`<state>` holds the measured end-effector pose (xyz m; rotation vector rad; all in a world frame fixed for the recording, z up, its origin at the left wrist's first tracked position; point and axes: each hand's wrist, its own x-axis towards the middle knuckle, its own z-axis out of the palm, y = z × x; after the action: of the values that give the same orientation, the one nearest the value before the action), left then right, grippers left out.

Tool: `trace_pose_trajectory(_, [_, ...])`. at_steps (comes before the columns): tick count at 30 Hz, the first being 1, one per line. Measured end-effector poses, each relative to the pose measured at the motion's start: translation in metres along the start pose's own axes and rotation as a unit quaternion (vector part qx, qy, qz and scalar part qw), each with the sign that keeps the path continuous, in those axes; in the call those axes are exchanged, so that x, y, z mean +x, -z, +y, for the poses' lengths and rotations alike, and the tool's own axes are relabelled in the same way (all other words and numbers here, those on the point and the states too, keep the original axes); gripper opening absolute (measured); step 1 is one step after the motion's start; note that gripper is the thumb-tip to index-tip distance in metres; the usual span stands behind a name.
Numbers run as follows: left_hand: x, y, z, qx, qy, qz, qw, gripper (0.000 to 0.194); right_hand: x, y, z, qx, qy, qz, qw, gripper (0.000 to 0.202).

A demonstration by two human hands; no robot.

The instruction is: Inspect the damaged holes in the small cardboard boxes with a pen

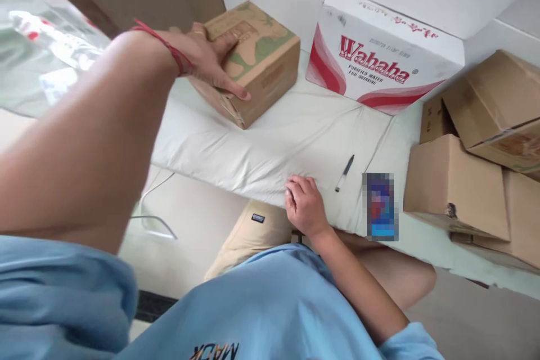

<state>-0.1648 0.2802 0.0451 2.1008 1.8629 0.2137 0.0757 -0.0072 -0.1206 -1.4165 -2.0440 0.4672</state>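
At upper centre-left, the left hand [206, 62] lies spread on one green-printed cardboard box [265, 59] atop the worktop [282, 132]. Below centre, the right hand [307, 208] is loosely clenched near one pen [345, 173]; upper right stands one Wahaha water carton [375, 62].

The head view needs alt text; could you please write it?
Left hand on a brown box; right hand on the table's edge, near a pen. Right of the brown box are a white box and more cardboard boxes.
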Motion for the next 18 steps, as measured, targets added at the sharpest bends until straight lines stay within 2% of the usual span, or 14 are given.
trace_pose_trajectory(1, [-0.020,-0.001,0.012,0.050,0.054,-0.069,0.995,0.145,0.000,0.000,0.001,0.003,-0.002,-0.004,1.000,0.026])
trace_pose_trajectory(2, [-0.040,-0.003,0.025,0.080,0.086,-0.112,0.987,0.150,0.000,0.000,0.001,0.007,-0.006,-0.007,1.000,0.026])
trace_pose_trajectory(4, [-0.080,-0.009,0.045,0.077,0.048,-0.120,0.989,0.155,0.000,-0.001,0.002,0.028,-0.014,-0.006,0.999,0.026])
trace_pose_trajectory(6, [-0.113,-0.018,0.053,0.059,0.017,-0.125,0.990,0.158,-0.003,0.000,0.001,0.057,-0.020,0.006,0.998,0.024])
trace_pose_trajectory(7, [-0.126,-0.023,0.053,0.033,-0.001,-0.120,0.992,0.158,-0.006,0.001,0.000,0.069,-0.022,0.013,0.997,0.023])
trace_pose_trajectory(9, [-0.147,-0.032,0.045,-0.047,-0.065,-0.102,0.992,0.146,-0.017,0.007,-0.005,0.084,-0.026,0.024,0.996,0.024])
trace_pose_trajectory(11, [-0.164,-0.039,0.031,-0.141,-0.150,-0.085,0.975,0.125,-0.032,0.020,-0.013,0.097,-0.027,0.032,0.994,0.025])
trace_pose_trajectory(13, [-0.181,-0.045,0.017,-0.212,-0.194,-0.078,0.955,0.114,-0.047,0.038,-0.018,0.108,-0.033,0.065,0.992,0.024])
trace_pose_trajectory(15, [-0.199,-0.054,0.005,-0.252,-0.190,-0.052,0.947,0.111,-0.055,0.058,-0.019,0.105,-0.070,0.137,0.982,0.019])
trace_pose_trajectory(17, [-0.217,-0.070,-0.002,-0.301,-0.153,0.010,0.941,0.113,-0.053,0.076,-0.012,0.094,-0.141,0.229,0.959,0.016])
trace_pose_trajectory(18, [-0.225,-0.081,-0.003,-0.346,-0.118,0.054,0.929,0.111,-0.049,0.083,-0.007,0.095,-0.177,0.264,0.943,0.017])
